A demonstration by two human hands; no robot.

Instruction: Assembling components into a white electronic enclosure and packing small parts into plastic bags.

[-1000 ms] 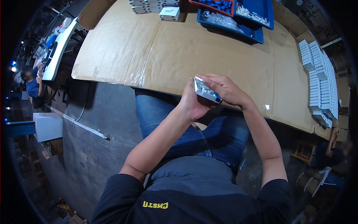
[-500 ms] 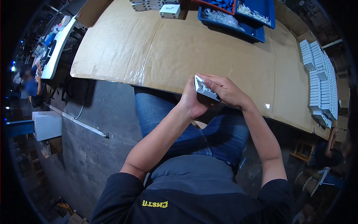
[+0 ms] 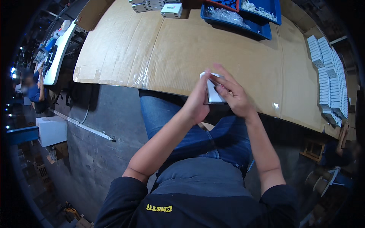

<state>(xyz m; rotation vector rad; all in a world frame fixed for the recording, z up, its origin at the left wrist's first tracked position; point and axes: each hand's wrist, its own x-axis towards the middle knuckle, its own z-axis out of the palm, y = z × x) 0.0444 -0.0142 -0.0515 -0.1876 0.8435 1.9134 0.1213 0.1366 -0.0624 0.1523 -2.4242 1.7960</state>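
A small white plastic case (image 3: 214, 94) is between my hands, just over the near edge of the cardboard-topped table (image 3: 182, 53). My left hand (image 3: 197, 99) grips it along its left side, with the thumb side up near its far end. My right hand (image 3: 237, 98) closes on it from the right, its fingers reaching across the upper face and partly covering it. The fingertips of the right hand are slightly blurred. A smooth white face of the case is turned up, and its underside is hidden.
Several similar white cases (image 3: 172, 10) are stacked at the far edge. Blue trays (image 3: 235, 27) at the back hold clear plastic bags and small white parts; a red tray (image 3: 228, 3) holds blue pieces. Rows of stacked white units (image 3: 330, 81) line the right side. People sit at far left and right.
The white case has been turned: its hollow side with inner parts showed before, and now a smooth face does. My right fingers have straightened over it.
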